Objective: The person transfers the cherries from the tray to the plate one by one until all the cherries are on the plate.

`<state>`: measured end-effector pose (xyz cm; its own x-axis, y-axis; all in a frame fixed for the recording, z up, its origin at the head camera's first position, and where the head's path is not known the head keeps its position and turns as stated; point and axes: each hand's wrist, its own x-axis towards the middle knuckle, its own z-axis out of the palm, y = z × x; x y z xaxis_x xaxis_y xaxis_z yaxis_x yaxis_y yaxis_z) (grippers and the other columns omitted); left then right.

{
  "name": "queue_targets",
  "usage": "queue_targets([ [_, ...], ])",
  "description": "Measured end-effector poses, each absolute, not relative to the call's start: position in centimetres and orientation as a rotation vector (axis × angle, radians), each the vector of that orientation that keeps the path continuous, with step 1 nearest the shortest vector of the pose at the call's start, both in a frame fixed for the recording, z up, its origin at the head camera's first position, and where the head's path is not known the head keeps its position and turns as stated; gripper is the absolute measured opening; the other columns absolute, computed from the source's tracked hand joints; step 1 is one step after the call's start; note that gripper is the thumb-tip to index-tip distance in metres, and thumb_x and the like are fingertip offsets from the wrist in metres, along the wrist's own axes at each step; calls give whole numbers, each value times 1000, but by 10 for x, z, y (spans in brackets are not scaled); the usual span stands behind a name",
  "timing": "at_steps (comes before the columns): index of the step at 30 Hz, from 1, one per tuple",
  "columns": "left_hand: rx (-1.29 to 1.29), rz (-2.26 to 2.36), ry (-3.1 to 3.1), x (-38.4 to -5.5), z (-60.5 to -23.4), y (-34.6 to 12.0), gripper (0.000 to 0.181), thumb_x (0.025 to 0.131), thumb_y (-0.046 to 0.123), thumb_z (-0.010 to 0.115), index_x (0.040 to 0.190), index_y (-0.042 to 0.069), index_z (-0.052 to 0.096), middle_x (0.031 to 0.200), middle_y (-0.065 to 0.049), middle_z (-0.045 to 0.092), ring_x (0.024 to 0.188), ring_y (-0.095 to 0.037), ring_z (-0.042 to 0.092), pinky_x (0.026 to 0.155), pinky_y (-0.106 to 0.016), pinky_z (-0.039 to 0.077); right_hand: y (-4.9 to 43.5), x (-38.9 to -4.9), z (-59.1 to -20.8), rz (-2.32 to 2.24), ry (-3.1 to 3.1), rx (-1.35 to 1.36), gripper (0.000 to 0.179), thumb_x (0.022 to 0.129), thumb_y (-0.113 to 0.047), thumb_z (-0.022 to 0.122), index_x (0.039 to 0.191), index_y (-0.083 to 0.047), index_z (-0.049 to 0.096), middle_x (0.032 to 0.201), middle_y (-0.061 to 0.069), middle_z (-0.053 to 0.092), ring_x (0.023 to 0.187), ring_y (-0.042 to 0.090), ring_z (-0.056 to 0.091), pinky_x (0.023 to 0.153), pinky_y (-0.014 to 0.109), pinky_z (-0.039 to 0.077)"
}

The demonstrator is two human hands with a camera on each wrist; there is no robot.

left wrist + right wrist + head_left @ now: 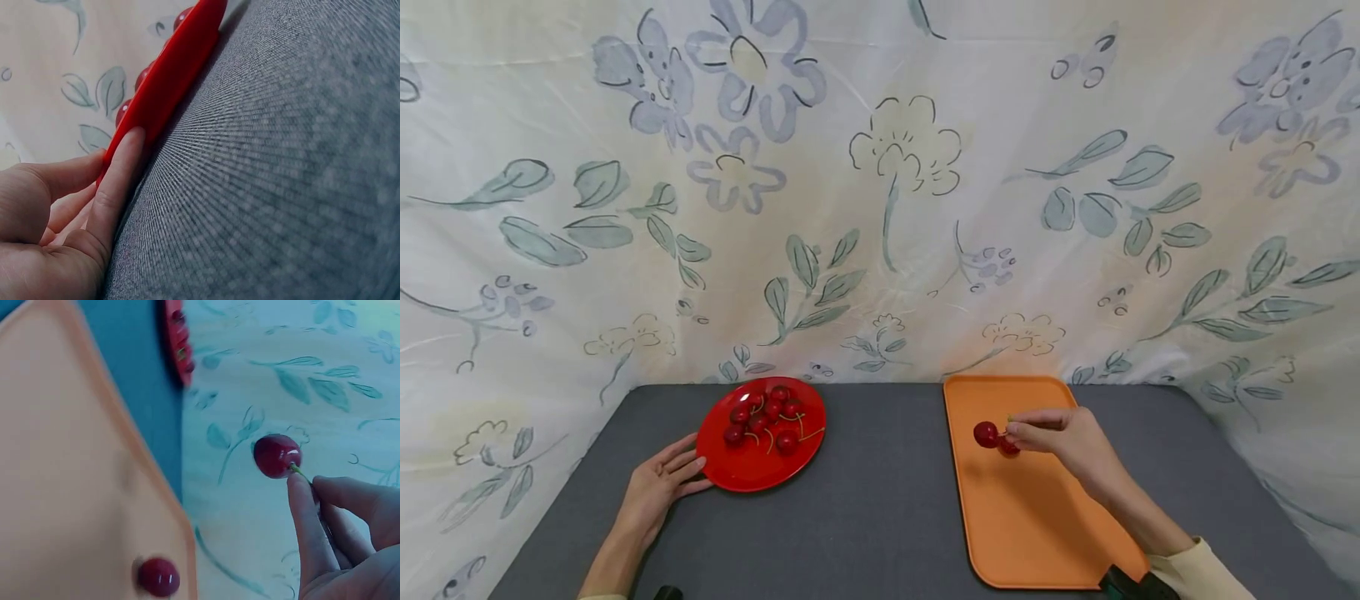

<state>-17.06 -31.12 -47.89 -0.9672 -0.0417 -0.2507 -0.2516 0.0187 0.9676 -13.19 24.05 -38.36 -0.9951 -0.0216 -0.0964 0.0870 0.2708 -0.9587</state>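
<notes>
The red plate [752, 475] lies at the left of the grey surface with several cherries [758, 422] on it. My left hand [655, 487] holds the plate's left edge, its fingers [128, 153] against the rim. At the right, my right hand [1067, 442] pinches a cherry [277, 456] by its green stem above the orange tray [1022, 533]. Another cherry [159, 577] lies on the tray, partly hidden behind the right fingers in the head view.
A grey cloth surface [880, 500] stretches between plate and tray. Behind it hangs a floral curtain [880, 208], which also runs along both sides. A dark strap [1131, 583] is on the right wrist.
</notes>
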Motion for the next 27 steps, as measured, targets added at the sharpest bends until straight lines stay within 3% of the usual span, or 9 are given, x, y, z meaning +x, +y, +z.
queue_targets([
  [6, -303, 2088, 2124, -170, -481, -312, 68, 97, 14, 63, 153, 2, 27, 117, 4, 64, 97, -2, 66, 86, -36, 58, 234, -142, -383, -2088, 2093, -23, 31, 95, -11, 64, 118, 10, 66, 103, 6, 73, 94, 15, 71, 88, 32, 57],
  [15, -298, 2086, 2128, -170, -482, -313, 68, 97, 13, 62, 153, 1, 26, 117, 3, 64, 97, -2, 66, 86, -36, 58, 217, -158, -383, -2222, 1920, -106, 18, 98, -8, 60, 105, -13, 76, 106, 4, 72, 96, 13, 70, 91, 30, 55],
  [27, -288, 2096, 2102, -169, -479, -311, 68, 97, 13, 62, 153, 0, 26, 112, 6, 65, 96, -3, 67, 86, -36, 58, 167, -183, -390, -2416, 1622, 20, 24, 95, 2, 60, 118, 9, 64, 101, 8, 73, 92, 17, 72, 90, 31, 55],
])
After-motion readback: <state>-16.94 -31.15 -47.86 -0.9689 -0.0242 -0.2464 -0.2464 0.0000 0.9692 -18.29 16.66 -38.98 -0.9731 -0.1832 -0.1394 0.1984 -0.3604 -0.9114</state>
